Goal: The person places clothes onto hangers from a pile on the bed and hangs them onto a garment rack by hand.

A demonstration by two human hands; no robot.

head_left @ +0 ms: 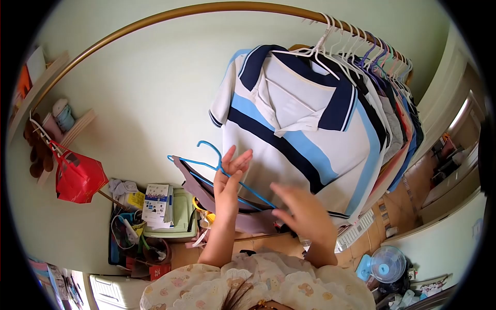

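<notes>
**Hanger, thin and bright blue (253,192), with a drapey mauve garment (256,223) on it**

So the hanger is tilted between the hands, below the middle of the curved gold-coloured rail (170,14) and in front of a white polo with navy and light-blue stripes (243,142). Left hand (227,181) is at the neck, fingers raised and a bit apart; can't tell if it's really pinching. Right hand (307,212) is blurry, fingers out and thumb apart, right by the hanger's lower end. Can't tell if it's touching.

I'd guess the hanger is light and fairly stiff, while the garment looks soft and floppy, maybe prone to sliding off at that angle. Neck just under the hook seems the best grip, plus a hand steadying the cloth at the shoulder.

Rail's right end is packed with hanging clothes (395,134); a red fabric item (77,175) hangs near the left end. Behind it all is a pale green wall (155,93), with tan floor tiles (182,257) below and a small blue fan (387,263) off to the right.
</notes>
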